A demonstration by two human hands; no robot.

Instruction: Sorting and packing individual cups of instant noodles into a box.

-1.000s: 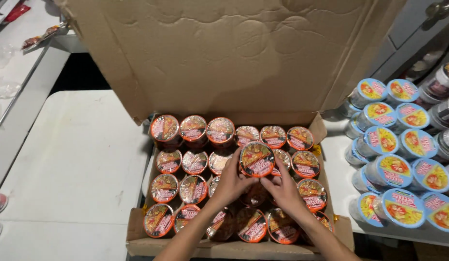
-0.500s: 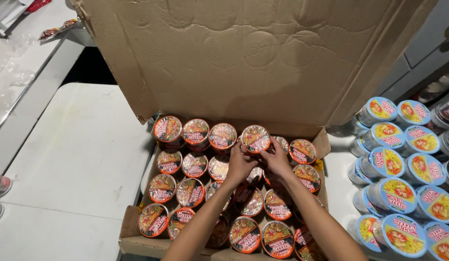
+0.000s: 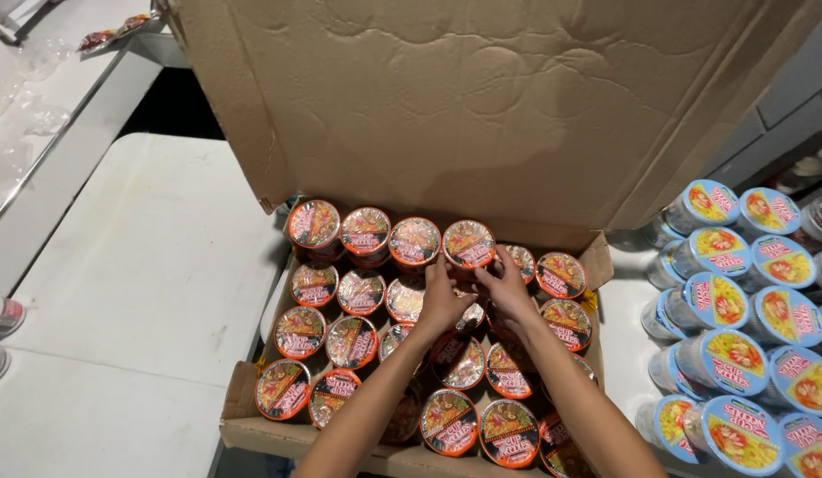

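Both hands work inside an open cardboard box (image 3: 252,425) packed with orange-rimmed instant noodle cups. The left hand (image 3: 442,301) and right hand (image 3: 507,288) close from either side on one orange-lidded noodle cup (image 3: 468,243), which sits in the box's far row, fourth from its left wall, beside a matching cup (image 3: 414,241). The raised box flap (image 3: 482,97) stands behind that row. Blue-lidded noodle cups (image 3: 738,301) are stacked right of the box; a white table (image 3: 137,292) lies to its left.
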